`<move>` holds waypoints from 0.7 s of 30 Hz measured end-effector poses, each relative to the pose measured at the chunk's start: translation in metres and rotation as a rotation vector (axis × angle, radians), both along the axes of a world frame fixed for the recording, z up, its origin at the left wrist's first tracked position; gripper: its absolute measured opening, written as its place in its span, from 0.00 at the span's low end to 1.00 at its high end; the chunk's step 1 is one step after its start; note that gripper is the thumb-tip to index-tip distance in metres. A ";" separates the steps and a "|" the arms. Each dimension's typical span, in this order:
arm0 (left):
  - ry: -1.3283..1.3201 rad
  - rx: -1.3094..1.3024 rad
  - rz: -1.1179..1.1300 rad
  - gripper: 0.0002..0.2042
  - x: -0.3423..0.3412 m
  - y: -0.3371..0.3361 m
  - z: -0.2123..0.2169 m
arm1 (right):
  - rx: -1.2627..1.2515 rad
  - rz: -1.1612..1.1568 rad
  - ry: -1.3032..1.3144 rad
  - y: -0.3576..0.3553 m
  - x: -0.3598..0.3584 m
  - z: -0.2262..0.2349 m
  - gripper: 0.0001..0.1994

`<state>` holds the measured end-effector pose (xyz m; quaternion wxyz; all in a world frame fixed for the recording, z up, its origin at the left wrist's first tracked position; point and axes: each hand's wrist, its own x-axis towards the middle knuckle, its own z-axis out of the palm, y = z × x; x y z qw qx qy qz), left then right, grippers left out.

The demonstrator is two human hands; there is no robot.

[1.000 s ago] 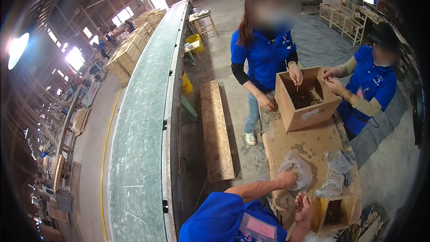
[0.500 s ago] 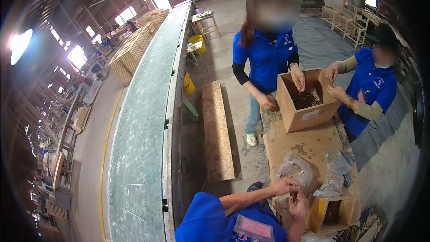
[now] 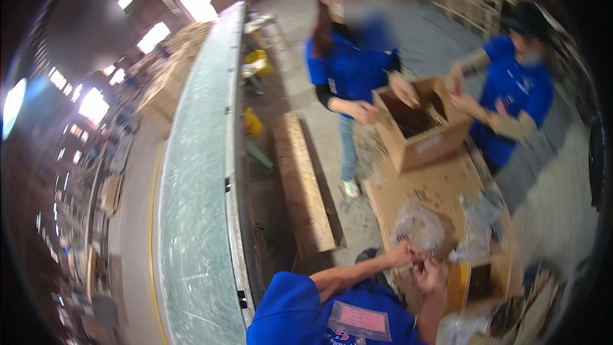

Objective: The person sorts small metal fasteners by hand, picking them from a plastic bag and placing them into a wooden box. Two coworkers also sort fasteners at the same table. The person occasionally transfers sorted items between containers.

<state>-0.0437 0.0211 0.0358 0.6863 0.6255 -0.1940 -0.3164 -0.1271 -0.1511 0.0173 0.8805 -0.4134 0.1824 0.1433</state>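
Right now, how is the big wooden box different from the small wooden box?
Size: the big wooden box looks much larger than the small wooden box.
Place: the big one is at the worktable's far part; the small one is near the person's right hand.
Hands: a co-worker's hand is at the big one's opening; none is at the small one's.
Both are open.

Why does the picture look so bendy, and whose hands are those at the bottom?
There's no robot, just a person. A wide camera on their head looks down, so straight edges bend. The left hand and right hand near the bottom are theirs. They're close together, but blur hides what they hold. On the brown tabletop lie a clear plastic bag and another bag. A small box is at its near end. Two co-workers stand by a big wooden box.
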 end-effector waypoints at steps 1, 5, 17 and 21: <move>-0.088 -0.017 -0.021 0.07 0.004 -0.004 -0.005 | 0.162 -0.068 0.070 0.005 0.002 -0.003 0.12; -0.021 0.140 -0.072 0.07 0.030 0.022 -0.023 | 0.428 -0.054 0.012 0.021 0.029 -0.005 0.10; 0.903 -0.096 0.053 0.13 0.016 -0.006 0.007 | 0.496 -0.137 0.123 -0.008 0.019 0.010 0.13; 0.858 -0.038 0.315 0.08 0.024 -0.005 0.001 | 0.298 -0.078 0.286 0.006 0.029 0.016 0.16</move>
